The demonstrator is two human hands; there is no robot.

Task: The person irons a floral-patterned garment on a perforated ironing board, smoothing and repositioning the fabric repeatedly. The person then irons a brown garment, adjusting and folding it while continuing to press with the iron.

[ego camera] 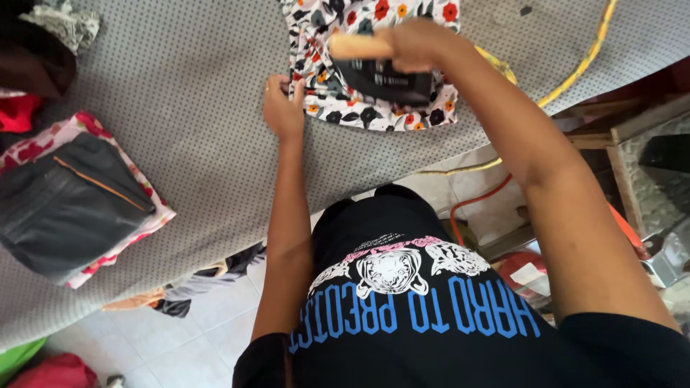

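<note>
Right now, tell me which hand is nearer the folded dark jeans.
Left. The left hand presses the floral cloth's edge, on the jeans' side. The right hand grips the iron, farther away.

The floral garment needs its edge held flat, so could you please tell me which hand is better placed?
Left, probably. The left hand already rests at the floral garment edge, while the right hand grips the iron.
</note>
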